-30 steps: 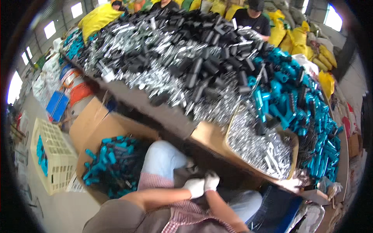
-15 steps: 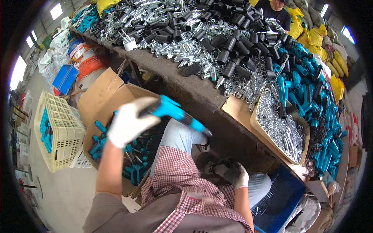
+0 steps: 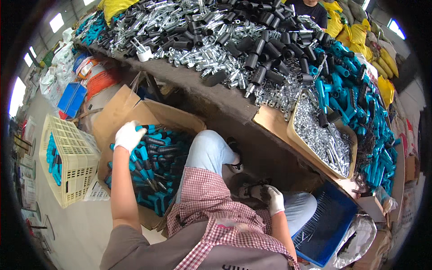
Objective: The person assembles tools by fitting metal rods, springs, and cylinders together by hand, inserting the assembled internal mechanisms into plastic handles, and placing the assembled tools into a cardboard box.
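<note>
My left hand (image 3: pixel 129 136), in a white glove, is over the far left side of an open cardboard box (image 3: pixel 173 118). Its fingertips are closed around the teal end of a pistol-shaped tool (image 3: pixel 141 127), largely covered by the hand. Below lie several teal-and-black tools (image 3: pixel 143 157), some with pointed metal tips. My right hand (image 3: pixel 272 199), gloved white with a dark palm, is beside my right knee. Its dark fingers merge with the shadow, so their grip is hidden.
Metal parts (image 3: pixel 198 58), black sleeves (image 3: pixel 258 74) and teal housings (image 3: pixel 346 99) heap the workbench. A tray (image 3: pixel 292 130) holds small metal pieces. A blue bin (image 3: pixel 321 245) sits at right, a cream crate (image 3: pixel 81 173) at left. Another person (image 3: pixel 315 11) is across the bench.
My left hand has carried the teal-and-black tool left and down from above my knee to the box. My right hand stays near the knee, shifted slightly in view.
</note>
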Available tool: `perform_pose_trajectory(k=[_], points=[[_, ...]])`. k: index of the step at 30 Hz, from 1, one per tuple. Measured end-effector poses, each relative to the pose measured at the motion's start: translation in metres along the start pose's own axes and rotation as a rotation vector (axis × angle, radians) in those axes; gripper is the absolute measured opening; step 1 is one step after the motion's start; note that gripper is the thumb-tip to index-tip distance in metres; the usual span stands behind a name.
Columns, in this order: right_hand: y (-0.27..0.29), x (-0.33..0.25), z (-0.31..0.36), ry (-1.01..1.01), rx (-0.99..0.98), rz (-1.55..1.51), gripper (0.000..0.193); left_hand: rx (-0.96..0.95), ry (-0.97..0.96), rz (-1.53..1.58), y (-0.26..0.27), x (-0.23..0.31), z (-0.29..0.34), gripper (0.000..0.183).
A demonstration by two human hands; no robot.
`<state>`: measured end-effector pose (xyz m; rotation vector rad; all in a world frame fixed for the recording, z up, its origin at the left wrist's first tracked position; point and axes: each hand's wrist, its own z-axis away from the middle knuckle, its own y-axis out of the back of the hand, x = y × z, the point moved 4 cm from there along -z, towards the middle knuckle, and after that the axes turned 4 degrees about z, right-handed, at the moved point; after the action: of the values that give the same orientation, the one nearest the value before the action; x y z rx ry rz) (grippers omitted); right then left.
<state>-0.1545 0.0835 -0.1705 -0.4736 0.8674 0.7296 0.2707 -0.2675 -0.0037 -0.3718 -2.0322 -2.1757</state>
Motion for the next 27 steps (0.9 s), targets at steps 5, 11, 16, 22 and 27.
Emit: perform_pose_trajectory(k=[5, 11, 16, 22, 27], points=[[0.0, -0.061, 0.014, 0.453, 0.07, 0.453, 0.026, -0.19, -0.271, 0.04, 0.003, 0.079, -0.006, 0.052], [-0.047, -0.217, 0.087, 1.383, 0.315, 0.783, 0.025, -0.289, -0.736, 0.327, 0.037, 0.205, -0.007, 0.048], [-0.043, -0.279, 0.058, 1.644, 0.624, 1.002, 0.032, -0.063, -0.975, 0.471, 0.037, 0.299, -0.046, 0.038], [-0.038, -0.268, 0.018, 1.321, 0.697, 1.117, 0.041, 0.262, -0.811, 0.452, 0.046, 0.319, -0.128, 0.029], [-0.045, -0.269, 0.021, 1.269, 0.75, 1.14, 0.039, 0.387, -0.661, 0.367, 0.057, 0.338, -0.211, 0.029]])
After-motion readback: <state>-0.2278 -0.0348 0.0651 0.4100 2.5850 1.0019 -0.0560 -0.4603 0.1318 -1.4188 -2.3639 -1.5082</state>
